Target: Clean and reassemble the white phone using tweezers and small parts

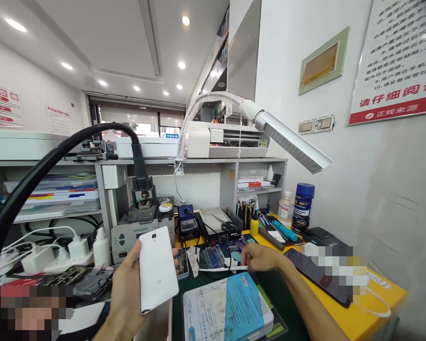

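Note:
My left hand (pixel 126 279) holds up a white smartphone (pixel 158 267), its back with camera and small logo facing me. The thumb lies along one edge, and fingertips show at the other. My right hand (pixel 261 258) reaches to the far side of the green mat (pixel 287 308), fingers curled down and pressed together. What they hold, if anything, is hidden. By its fingertips are the end of a white stick-like piece (pixel 223 269) and some small blue pieces (pixel 236 256). Nearer to me lies a blue and white box (pixel 227 308).
A magnifier-like head on a black arm (pixel 139 161) arches over the left side. A lamp (pixel 294 142) hangs at upper right. Scissors (pixel 227 224) lie on a black device at the back. A dark phone (pixel 317 274) rests on the yellow surface at right, near a blue spray can (pixel 303 208).

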A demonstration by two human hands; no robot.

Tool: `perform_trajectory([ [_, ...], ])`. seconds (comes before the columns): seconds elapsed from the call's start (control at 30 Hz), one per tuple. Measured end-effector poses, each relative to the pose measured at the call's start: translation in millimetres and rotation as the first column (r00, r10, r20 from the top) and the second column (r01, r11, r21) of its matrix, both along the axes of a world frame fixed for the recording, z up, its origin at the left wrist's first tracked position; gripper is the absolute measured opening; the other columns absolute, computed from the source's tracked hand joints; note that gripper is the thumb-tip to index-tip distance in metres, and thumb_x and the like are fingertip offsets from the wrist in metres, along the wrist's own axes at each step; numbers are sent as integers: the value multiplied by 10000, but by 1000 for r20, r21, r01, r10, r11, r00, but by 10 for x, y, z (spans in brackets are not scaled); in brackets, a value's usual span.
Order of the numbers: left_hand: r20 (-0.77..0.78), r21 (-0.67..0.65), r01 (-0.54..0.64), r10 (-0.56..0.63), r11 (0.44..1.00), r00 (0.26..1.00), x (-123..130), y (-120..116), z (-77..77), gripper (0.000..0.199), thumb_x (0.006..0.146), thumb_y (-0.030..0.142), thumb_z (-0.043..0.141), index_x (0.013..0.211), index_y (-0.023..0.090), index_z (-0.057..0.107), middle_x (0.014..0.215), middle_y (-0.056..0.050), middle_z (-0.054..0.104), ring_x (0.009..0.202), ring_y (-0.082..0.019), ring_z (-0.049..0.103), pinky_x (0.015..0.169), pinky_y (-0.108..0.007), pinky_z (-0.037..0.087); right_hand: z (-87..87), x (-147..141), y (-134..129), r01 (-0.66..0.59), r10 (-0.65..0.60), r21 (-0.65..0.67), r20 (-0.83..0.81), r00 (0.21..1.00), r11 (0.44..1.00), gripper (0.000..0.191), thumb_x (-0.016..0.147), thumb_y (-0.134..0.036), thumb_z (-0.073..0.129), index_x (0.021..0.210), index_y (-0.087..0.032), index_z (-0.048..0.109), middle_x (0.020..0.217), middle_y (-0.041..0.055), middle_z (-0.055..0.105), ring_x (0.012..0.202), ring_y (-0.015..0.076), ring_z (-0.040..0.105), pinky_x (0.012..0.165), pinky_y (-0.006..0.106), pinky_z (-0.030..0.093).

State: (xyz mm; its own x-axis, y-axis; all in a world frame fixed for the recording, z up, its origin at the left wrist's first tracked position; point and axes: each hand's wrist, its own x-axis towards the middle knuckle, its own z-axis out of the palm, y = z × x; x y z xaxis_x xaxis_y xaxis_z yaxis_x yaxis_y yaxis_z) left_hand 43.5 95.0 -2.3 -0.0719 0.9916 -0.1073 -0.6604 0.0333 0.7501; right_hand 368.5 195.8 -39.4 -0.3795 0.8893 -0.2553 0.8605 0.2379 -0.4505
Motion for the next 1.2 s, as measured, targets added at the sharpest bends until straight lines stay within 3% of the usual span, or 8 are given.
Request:
perform_trajectory([
  [0.2,-33,-61,-59,57,996,998,26,0,-1,567,847,454,574,1297,109,585,1001,-222,737,822,-392,718,678,-533,580,41,15,36,-48,48,6,-40,998,999,196,941,-296,613,1044,-133,643,1024,46,668,871,178,661,753,350,563],
  [0.43,-50,-51,-21,18,998,999,-11,32,-53,566,838,450,587,1279,96,599,1044,-229,727,853,-404,712,676,-533,588,-18,-31,25,-68,67,-7,-69,995,998,187,936,-287,622,1042,-135,644,1006,44,673,852,171,664,754,351,565],
  [0.53,-38,-56,-32,30,998,999,-2,20,-45,559,840,445,581,1285,106,593,1023,-229,731,829,-399,715,671,-530,583,-43,-63,23,3,3,58,-93,996,998,182,934,-294,624,1016,-134,652,987,37,677,825,165,665,738,340,566],
  [0.63,-33,-59,-44,43,997,999,17,4,-20,546,842,433,580,1285,115,592,987,-220,739,796,-386,720,648,-515,583,-1,-68,63,166,-131,215,-167,977,962,210,946,-311,604,1058,-138,642,1031,48,670,869,179,663,767,359,562],
  [0.8,-26,-73,-47,45,996,999,52,-15,17,555,850,439,561,1278,87,593,942,-206,745,779,-365,722,659,-507,583,343,163,292,501,-409,441,-292,865,745,284,959,-331,579,1181,-154,595,1165,77,627,978,213,642,826,404,549],
  [0.9,-4,-67,-19,19,998,1000,73,-23,8,564,848,449,561,1265,71,595,952,-219,738,779,-367,717,673,-498,574,636,336,505,589,-532,496,-268,803,639,273,960,-333,575,1173,-165,604,1183,78,622,995,218,635,845,408,542],
  [1.03,6,-65,20,-20,998,1000,104,-42,-3,569,832,452,586,1245,61,601,953,-222,734,734,-348,710,679,-487,566,917,339,766,582,-604,540,-163,780,607,279,951,-322,593,1180,-162,601,1193,86,618,1016,221,631,860,420,536],
  [1.2,14,-89,-19,20,996,1000,141,-75,55,579,835,458,580,1217,24,603,921,-238,732,687,-336,701,649,-462,562,1021,157,930,538,-619,552,-49,784,637,299,940,-311,612,1191,-149,594,1186,87,619,1005,224,637,844,416,544],
])
